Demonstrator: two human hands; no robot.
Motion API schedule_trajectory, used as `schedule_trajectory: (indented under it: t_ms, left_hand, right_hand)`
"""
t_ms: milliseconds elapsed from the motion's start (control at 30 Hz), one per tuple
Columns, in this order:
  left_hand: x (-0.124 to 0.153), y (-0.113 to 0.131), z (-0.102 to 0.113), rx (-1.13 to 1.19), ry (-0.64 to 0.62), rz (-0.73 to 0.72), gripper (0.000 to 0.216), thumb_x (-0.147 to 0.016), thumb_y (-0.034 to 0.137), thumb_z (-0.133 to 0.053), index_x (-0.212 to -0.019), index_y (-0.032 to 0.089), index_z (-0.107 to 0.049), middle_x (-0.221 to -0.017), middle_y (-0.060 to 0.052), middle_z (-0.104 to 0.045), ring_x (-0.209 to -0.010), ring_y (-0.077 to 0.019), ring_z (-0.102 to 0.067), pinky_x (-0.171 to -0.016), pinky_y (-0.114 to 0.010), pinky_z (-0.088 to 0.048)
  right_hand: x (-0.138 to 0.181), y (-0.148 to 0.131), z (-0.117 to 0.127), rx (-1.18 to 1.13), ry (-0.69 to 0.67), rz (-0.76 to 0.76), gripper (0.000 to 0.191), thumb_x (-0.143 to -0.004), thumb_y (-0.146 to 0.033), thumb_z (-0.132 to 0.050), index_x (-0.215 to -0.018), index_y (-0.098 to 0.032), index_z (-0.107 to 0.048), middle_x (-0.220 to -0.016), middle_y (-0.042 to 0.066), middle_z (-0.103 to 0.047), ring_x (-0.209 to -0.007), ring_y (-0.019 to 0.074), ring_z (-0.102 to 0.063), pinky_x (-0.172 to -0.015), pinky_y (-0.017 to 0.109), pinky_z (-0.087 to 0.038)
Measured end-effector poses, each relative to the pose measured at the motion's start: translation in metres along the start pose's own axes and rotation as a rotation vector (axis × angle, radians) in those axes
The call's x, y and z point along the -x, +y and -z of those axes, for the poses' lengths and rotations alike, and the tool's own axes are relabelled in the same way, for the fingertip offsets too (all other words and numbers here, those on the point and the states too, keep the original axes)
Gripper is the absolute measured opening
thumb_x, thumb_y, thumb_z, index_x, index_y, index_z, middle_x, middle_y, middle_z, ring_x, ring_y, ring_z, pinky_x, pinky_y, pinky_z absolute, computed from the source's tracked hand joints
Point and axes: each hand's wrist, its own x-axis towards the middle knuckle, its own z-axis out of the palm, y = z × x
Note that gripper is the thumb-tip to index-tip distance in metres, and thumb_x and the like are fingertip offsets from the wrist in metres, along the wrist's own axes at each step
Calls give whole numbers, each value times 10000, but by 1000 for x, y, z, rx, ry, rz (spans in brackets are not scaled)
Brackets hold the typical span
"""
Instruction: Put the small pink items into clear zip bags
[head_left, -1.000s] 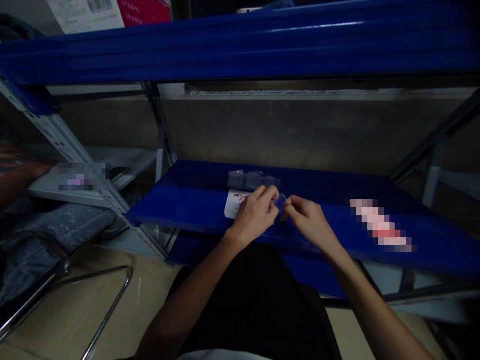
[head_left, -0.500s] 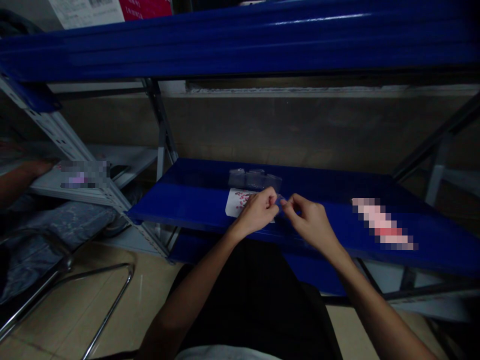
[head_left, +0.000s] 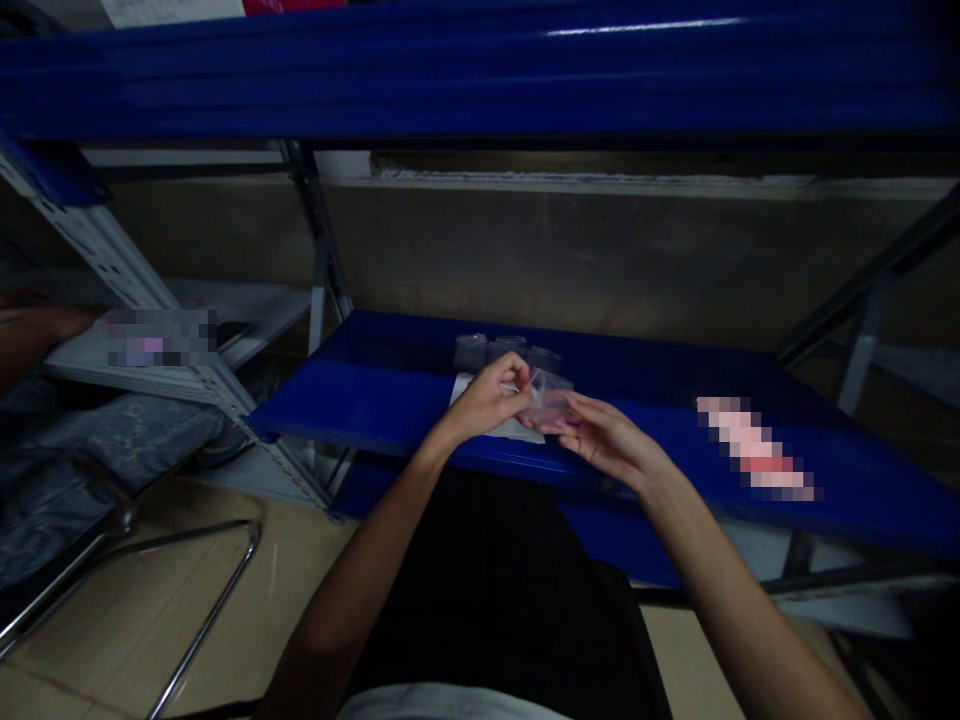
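Both of my hands meet over the front of a blue metal shelf (head_left: 375, 395). A small clear plastic bag (head_left: 547, 396) hangs between them. My left hand (head_left: 487, 400) pinches its left edge with the fingers curled. My right hand (head_left: 604, 440) supports the bag from the right and below, fingers partly stretched under it. A white printed card (head_left: 459, 390) lies on the shelf under my left hand, mostly hidden. Behind the hands, several small clear bags (head_left: 504, 351) lie in a row on the shelf.
A pink-and-white blurred item (head_left: 754, 450) lies on the shelf to the right. Another person's hand (head_left: 37, 325) rests on a grey shelf at far left, beside a blurred item (head_left: 159, 336). A chrome chair frame (head_left: 202, 590) stands on the floor. A blue upper shelf beam (head_left: 480, 70) runs overhead.
The hands lifted slightly and the clear bag now shows raised between them. My right hand has opened out beneath it. The camera tilted a little down.
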Motion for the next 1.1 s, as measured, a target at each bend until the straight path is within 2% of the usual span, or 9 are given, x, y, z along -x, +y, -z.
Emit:
schedule_trajectory:
  t_ms: [133,300,367,500,600,667,767,933,1100]
  left_hand:
    - [1,-5,9,-86,31,78,231,-798,179,-675,-915,178,-476,-860,19,-580,-583,-103,-683,-516,-220,-568]
    - [1,-12,18,-178,59,68,171,-835,149,-668,-872,162,-501,-667,37,-601,-549,-111,-685,-529,-198,-562]
    - [-2,-16,19,-187,74,80,163,-850,137,-657,-879,163,-499,-653,34,-615,-533,-106,-677,-518,-187,-547]
    - [-21,-23,28,-252,191,127,169,-865,147,-663,-973,162,-533,-747,5,-675,-564,-113,-694,-514,-185,-531]
    - [-43,-24,42,-403,272,102,193,-894,161,-631,-1087,150,-622,-892,-66,-740,-684,-145,-730,-613,-244,-578]
    - [-54,-24,53,-537,247,11,325,-892,138,-616,-1211,175,-663,-1053,-88,-761,-816,-159,-742,-761,-291,-600]
    - [-63,-30,63,-670,102,-50,471,-867,153,-665,-1334,211,-657,-1176,-83,-754,-962,-181,-728,-920,-328,-572]
    - [-69,-59,62,-775,-29,45,476,-854,125,-688,-1329,140,-656,-1139,-121,-764,-1024,-217,-717,-953,-344,-546]
    - [-72,-82,56,-820,-72,103,358,-849,78,-650,-1200,127,-705,-1105,-117,-771,-1018,-215,-715,-927,-310,-529]
  right_hand:
    - [-5,5,8,63,109,119,255,-733,-233,-895,-925,-185,-735,-859,40,-774,-821,171,-775,-764,211,-641]
    - [-14,12,12,109,195,180,269,-689,-292,-923,-877,-194,-758,-923,63,-776,-856,198,-769,-871,289,-654]
    - [-22,8,12,169,231,229,265,-676,-312,-921,-850,-195,-758,-927,64,-768,-842,206,-764,-881,324,-658]
    - [-49,-23,14,428,255,349,259,-707,-390,-876,-806,-194,-739,-871,76,-754,-820,249,-751,-825,414,-664]
    - [-72,-57,17,672,208,392,188,-760,-366,-808,-783,-203,-718,-801,67,-743,-766,256,-735,-745,423,-650]
    - [-85,-75,16,897,152,414,140,-811,-320,-728,-735,-208,-690,-735,55,-719,-709,244,-715,-676,391,-623]
    - [-97,-87,11,1295,95,399,180,-853,-224,-630,-675,-204,-647,-645,51,-677,-623,217,-675,-603,328,-537]
    - [-111,-77,0,1697,38,439,192,-848,-87,-596,-702,-200,-649,-689,70,-701,-641,194,-644,-627,293,-437]
    - [-125,-65,-5,1806,43,386,194,-854,-102,-642,-682,-194,-650,-682,86,-689,-699,210,-661,-633,290,-405]
